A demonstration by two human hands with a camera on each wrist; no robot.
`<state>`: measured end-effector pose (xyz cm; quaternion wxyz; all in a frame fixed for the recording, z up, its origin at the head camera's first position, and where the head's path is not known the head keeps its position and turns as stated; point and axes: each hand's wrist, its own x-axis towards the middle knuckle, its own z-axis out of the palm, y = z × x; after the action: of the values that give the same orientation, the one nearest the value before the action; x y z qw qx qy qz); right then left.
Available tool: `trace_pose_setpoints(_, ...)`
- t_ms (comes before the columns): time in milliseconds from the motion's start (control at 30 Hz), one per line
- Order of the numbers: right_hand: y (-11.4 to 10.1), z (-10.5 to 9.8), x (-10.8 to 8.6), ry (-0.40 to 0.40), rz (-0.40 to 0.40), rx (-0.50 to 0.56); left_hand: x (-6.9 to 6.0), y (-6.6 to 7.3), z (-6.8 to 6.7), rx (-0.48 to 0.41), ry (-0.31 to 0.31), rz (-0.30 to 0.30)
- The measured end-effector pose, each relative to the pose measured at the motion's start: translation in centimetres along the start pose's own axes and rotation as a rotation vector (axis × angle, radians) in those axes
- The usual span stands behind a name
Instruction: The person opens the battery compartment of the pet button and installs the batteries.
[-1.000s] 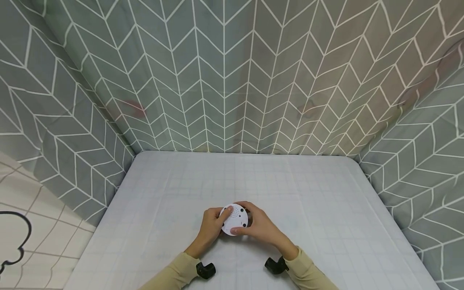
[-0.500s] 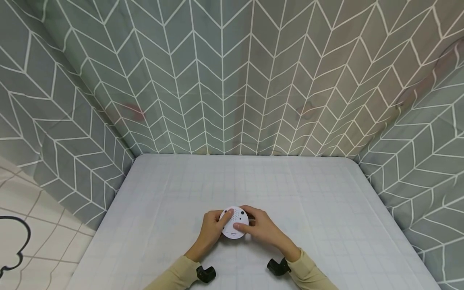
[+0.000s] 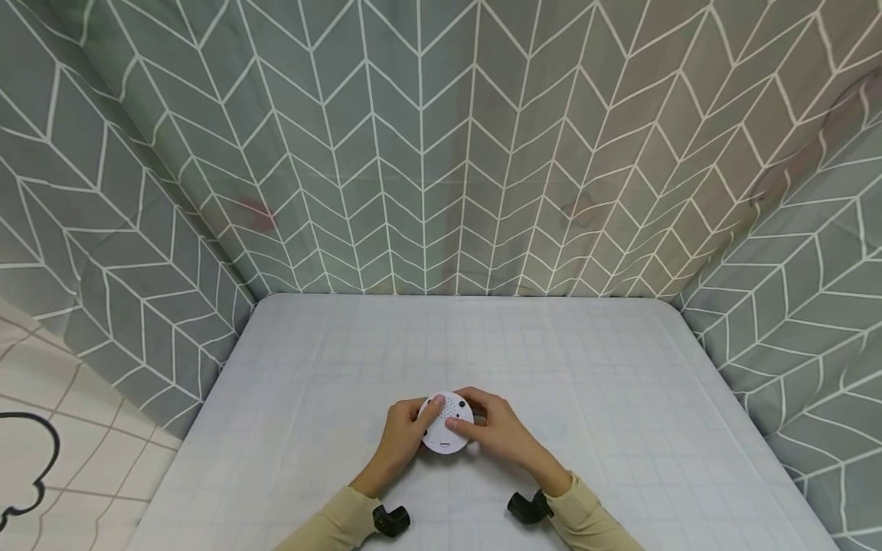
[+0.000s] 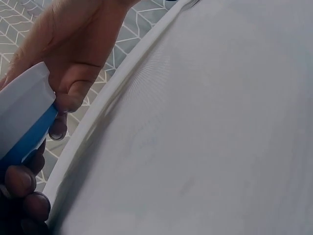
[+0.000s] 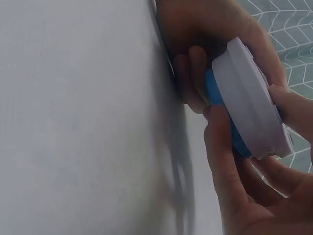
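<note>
A round white device (image 3: 442, 441), with a patch of small holes and a few dark round spots on its face, is held between both hands. The wrist views show its thick white rim (image 5: 252, 105) and a blue underside (image 4: 30, 139). My left hand (image 3: 402, 430) grips the left side, its thumb on the holed face. From the right, my right hand (image 3: 501, 430) holds it with the thumb pressed on the face; in the right wrist view its fingers (image 5: 222, 161) curl beneath against the blue part. What the device is cannot be told.
The white-covered table (image 3: 441, 344) spreads around the hands. Grey curtains (image 3: 427, 153) with white zigzag lines hang behind and at both sides. A black wrist camera (image 3: 391, 521) sits at the left cuff, another black camera (image 3: 528, 507) at the right.
The right thumb has shifted from the device's lower edge up onto its face. The device has turned slightly between the hands. Over the last half second hardly anything moves.
</note>
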<state>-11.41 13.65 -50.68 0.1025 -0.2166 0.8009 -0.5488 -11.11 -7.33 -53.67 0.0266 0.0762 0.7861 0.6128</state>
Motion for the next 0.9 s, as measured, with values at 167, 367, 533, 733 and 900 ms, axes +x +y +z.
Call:
trace_pose_setpoints(167, -0.28, 0.01, -0.12, 0.044, -0.001, -0.015, 0.09, -0.10, -0.05, -0.038, 0.003, -0.034)
trace_pose_setpoints(367, -0.43, -0.05, -0.10, 0.107, -0.010, 0.000, 0.03, -0.07, -0.09, -0.092, 0.007, -0.054)
trace_pose_setpoints(533, -0.61, -0.18, 0.01, 0.155, -0.014, 0.032, -0.08, 0.04, -0.12, -0.120, 0.022, -0.055)
trace_pose_setpoints(733, -0.80, -0.10, 0.02, 0.187, -0.008, 0.088, -0.07, 0.14, -0.19, -0.143, 0.032, -0.054)
trace_pose_setpoints(900, -0.74, -0.06, -0.05, 0.212, -0.042, 0.056, -0.14, 0.17, -0.26, -0.154, 0.014, -0.061)
